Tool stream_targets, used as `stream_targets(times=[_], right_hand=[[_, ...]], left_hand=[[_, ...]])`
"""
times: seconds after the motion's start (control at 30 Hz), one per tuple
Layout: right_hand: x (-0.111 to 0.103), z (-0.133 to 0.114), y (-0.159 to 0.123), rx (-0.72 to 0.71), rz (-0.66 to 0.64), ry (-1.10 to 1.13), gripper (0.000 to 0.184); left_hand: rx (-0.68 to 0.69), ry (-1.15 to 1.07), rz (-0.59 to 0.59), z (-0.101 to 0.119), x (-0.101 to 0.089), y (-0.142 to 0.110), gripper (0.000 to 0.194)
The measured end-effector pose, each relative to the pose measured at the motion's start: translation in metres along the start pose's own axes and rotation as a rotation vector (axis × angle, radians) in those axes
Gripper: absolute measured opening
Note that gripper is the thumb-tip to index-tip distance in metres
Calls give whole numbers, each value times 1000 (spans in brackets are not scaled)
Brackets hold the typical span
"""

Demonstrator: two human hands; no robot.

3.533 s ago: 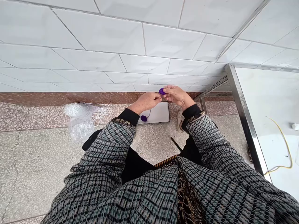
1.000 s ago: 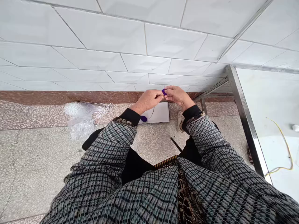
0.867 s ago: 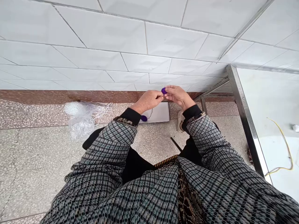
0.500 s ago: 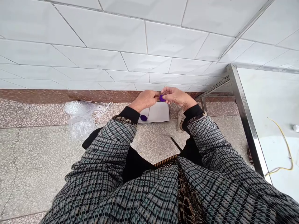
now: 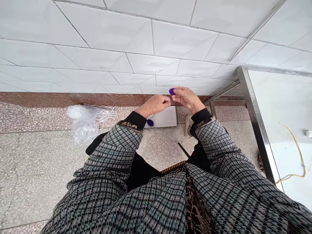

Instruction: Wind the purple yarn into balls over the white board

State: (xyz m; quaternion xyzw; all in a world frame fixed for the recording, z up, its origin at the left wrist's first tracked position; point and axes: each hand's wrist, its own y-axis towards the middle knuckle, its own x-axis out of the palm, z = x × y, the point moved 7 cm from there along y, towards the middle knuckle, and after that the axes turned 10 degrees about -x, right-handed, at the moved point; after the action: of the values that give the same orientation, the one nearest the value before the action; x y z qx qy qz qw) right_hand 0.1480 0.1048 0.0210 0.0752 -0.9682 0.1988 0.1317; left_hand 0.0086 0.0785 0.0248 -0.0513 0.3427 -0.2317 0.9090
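Note:
Between the fingertips of my right hand (image 5: pixel 185 98) is a small purple ball of yarn (image 5: pixel 172 91). A strand of purple yarn (image 5: pixel 171 98) runs down from it to my left hand (image 5: pixel 156 104), whose thumb and fingers are pinched around it. Below my hands a shallow white tray (image 5: pixel 165 117) with a dark rim lies on the floor by the wall. A second purple ball (image 5: pixel 150 122) sits at its left end, with a thin dark strand rising from it toward my left hand.
Left on the floor are a clear plastic bag (image 5: pixel 85 130) and white cord (image 5: pixel 107 115). A metal-framed table (image 5: pixel 255 117) stands at right, a yellow strand (image 5: pixel 298 146) on its top. The tiled wall (image 5: pixel 156 42) rises close ahead; a dark stick (image 5: pixel 183 149) lies between my feet.
My right hand has risen slightly with the purple ball, away from my left hand. A strand now stretches between them; before, both hands met at the ball.

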Motion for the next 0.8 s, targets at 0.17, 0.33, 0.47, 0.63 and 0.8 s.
stream_targets(times=[0.17,0.33,0.47,0.63,0.8], right_hand=[[5,-1,-4,-24,-219,-80,20],[18,6,-17,44,-424,-343,26],[16,13,-15,121,-316,-624,35],[4,-5,-3,-49,-23,-280,29],[3,-5,-3,-52,-153,-84,23]], left_hand=[[-104,38,-8,-12,-2,4,17],[-184,26,41,-19,-13,4,18],[-159,-9,42,-11,-15,1,19],[-79,-71,-43,1,-7,-3,15],[-53,-41,-35,-2,-5,0,18]])
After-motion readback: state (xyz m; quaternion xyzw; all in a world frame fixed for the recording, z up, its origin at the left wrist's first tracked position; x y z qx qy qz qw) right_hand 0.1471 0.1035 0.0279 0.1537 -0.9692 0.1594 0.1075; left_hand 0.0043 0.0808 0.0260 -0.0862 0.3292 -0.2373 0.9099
